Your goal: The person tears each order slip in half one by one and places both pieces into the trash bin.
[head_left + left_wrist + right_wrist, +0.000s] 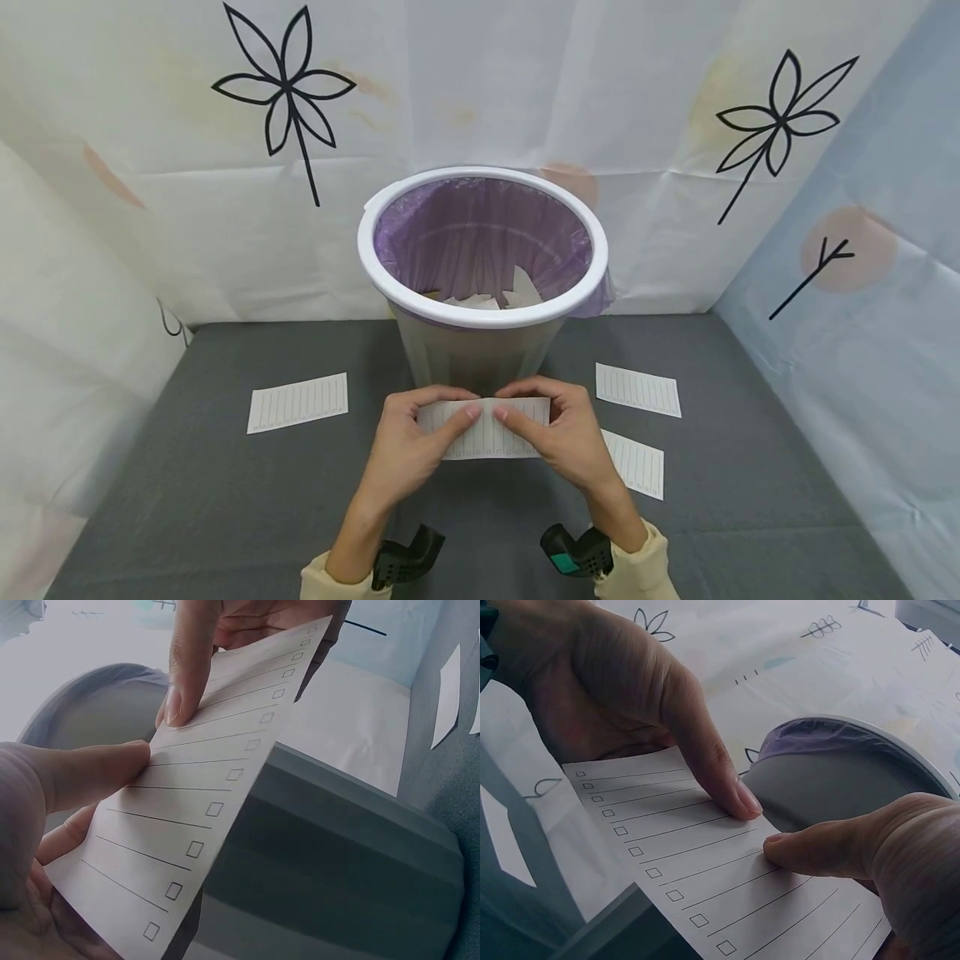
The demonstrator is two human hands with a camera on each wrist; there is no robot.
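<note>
One lined paper strip point(486, 437): pinched by the left hand point(408, 437) and the right hand point(567, 433), held above the tabletop point(210, 508), before the bin point(480, 346).
Three other strips point(300, 403): laid on the tabletop, one left, two right.
Bin: lined with a purple bag point(480, 217); paper pieces point(523, 289) are seen inside.

From above, the head view faces forward and down; both close wrist views share the paper point(199, 776).
</note>
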